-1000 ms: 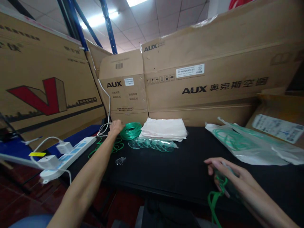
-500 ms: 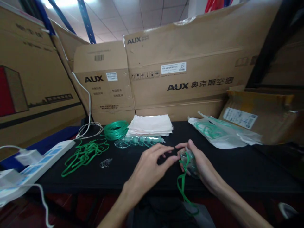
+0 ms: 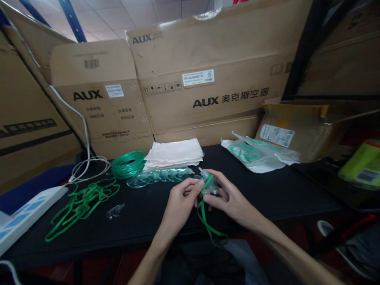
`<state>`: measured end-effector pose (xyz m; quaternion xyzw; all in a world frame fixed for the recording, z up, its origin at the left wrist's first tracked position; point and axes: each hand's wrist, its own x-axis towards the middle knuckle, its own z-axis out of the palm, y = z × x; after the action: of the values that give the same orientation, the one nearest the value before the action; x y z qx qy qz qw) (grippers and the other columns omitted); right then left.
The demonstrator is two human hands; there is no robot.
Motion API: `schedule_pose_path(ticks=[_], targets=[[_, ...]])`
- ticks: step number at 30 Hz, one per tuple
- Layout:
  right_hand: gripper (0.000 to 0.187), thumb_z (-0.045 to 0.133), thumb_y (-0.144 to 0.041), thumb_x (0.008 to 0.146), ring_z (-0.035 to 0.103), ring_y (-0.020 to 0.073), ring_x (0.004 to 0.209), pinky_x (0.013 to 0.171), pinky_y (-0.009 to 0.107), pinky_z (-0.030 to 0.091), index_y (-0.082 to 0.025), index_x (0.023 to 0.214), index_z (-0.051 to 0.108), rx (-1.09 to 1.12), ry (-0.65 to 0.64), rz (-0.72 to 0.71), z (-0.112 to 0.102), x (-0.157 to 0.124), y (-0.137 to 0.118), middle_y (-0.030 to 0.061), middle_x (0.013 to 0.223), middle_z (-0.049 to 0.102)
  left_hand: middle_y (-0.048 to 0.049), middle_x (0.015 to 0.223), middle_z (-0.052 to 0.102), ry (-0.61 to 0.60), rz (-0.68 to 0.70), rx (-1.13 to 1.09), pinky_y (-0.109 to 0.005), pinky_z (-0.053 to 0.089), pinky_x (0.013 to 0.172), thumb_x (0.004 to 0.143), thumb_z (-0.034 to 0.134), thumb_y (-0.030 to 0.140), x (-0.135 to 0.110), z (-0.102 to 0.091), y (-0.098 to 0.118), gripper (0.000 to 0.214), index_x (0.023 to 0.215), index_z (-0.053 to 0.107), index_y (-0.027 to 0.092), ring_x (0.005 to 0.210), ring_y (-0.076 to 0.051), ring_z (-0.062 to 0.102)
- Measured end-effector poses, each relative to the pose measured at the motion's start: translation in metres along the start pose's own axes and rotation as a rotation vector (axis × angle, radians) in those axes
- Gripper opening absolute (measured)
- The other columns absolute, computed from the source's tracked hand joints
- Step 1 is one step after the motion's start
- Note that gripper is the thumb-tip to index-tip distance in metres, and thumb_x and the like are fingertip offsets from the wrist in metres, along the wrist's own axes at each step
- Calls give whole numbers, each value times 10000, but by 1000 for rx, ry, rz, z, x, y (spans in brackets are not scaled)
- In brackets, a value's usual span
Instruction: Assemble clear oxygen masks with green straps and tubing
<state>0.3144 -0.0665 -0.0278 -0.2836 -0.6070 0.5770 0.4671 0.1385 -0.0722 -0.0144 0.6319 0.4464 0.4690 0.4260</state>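
Note:
Between my hands, just above the front of the black table, is a clear plastic face mask (image 3: 212,186) with a green elastic strap (image 3: 204,217) hanging in a loop below it. My right hand (image 3: 233,196) is wrapped round the mask from the right. At the mask's left edge, my left hand (image 3: 180,202) is closed, its thumb and finger pinching the edge where the strap crosses; whether they grip strap, mask or both I cannot tell. Behind my hands lies a row of nested clear masks (image 3: 162,175). A tangle of green straps (image 3: 84,204) and several small clear pieces (image 3: 115,211) lie to the left.
A coil of green tubing (image 3: 128,164) sits beside a stack of white sheets (image 3: 175,152). Back right are a plastic bag with green tubing (image 3: 252,156) and an opened carton (image 3: 297,126). A power strip (image 3: 28,219) runs along the left; large cardboard boxes (image 3: 208,83) wall the back.
The view has turned right. My hands have come together, and the mask is now turned with its spout upward. My left fingers, apart before, have closed on its edge near the strap.

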Motion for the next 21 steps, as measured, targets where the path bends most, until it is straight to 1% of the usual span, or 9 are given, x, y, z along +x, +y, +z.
schedule_pose_path(ticks=[3, 6, 8, 10, 12, 15, 17, 19, 21], targets=[[767, 799, -327, 833, 640, 146, 947, 740, 244, 550, -325, 1476, 381, 22, -18, -9, -1, 2, 2, 53, 1301, 560, 61, 566, 512, -30, -57, -45, -193, 254, 431, 899, 622, 588, 4, -2, -5, 442, 913, 672, 149, 412, -56, 377], [690, 771, -321, 857, 653, 152, 993, 821, 268, 551, -306, 1460, 435, 16, -27, 2, -3, 4, 4, 52, 1292, 583, 46, 586, 543, -63, -78, -57, -191, 272, 439, 881, 630, 610, 5, -2, -7, 473, 907, 680, 141, 432, -63, 405], [599, 777, -313, 850, 656, 166, 1064, 926, 290, 526, -278, 1388, 515, 19, -39, 9, -5, 5, 4, 45, 1258, 624, 12, 657, 614, -92, -54, -78, -196, 373, 523, 869, 662, 578, 5, -1, -6, 440, 908, 703, 141, 548, -99, 517], [556, 793, -302, 827, 661, 172, 1076, 952, 295, 514, -268, 1327, 553, 17, -24, 3, -6, 5, 5, 36, 1221, 643, -26, 788, 696, -125, -18, -67, -221, 448, 665, 861, 694, 514, 6, -1, -6, 371, 910, 731, 148, 724, -148, 607], [578, 796, -280, 811, 668, 166, 1024, 906, 285, 526, -276, 1332, 545, -9, -15, -8, -7, 4, 5, 25, 1181, 643, -34, 863, 731, -166, -2, 4, -240, 454, 755, 882, 680, 462, 5, -2, -5, 313, 898, 750, 158, 819, -174, 624], [627, 759, -217, 811, 657, 175, 1011, 890, 295, 528, -283, 1392, 532, -131, -49, -32, -8, 3, 4, 30, 1167, 641, -7, 790, 713, -217, 5, 183, -240, 421, 715, 920, 637, 447, 3, -7, -3, 306, 838, 747, 174, 748, -160, 585], [583, 736, -173, 796, 637, 202, 1078, 945, 323, 508, -257, 1356, 596, -260, -62, -72, -7, 3, 3, 52, 1197, 644, 10, 740, 673, -207, 56, 311, -239, 386, 673, 923, 643, 442, 1, -12, 1, 315, 765, 718, 179, 703, -147, 543], [526, 728, -153, 780, 628, 218, 1109, 976, 341, 493, -228, 1296, 659, -333, -59, -103, -6, 3, 4, 68, 1212, 644, 18, 746, 651, -197, 118, 414, -238, 362, 656, 928, 648, 414, -1, -17, 6, 304, 733, 694, 185, 697, -140, 521], [514, 725, -167, 789, 644, 211, 1070, 944, 337, 511, -224, 1297, 674, -316, -59, -98, -6, 4, 5, 68, 1182, 650, 15, 803, 664, -238, 156, 465, -236, 367, 663, 950, 623, 376, -2, -22, 11, 262, 777, 702, 195, 721, -141, 534]])
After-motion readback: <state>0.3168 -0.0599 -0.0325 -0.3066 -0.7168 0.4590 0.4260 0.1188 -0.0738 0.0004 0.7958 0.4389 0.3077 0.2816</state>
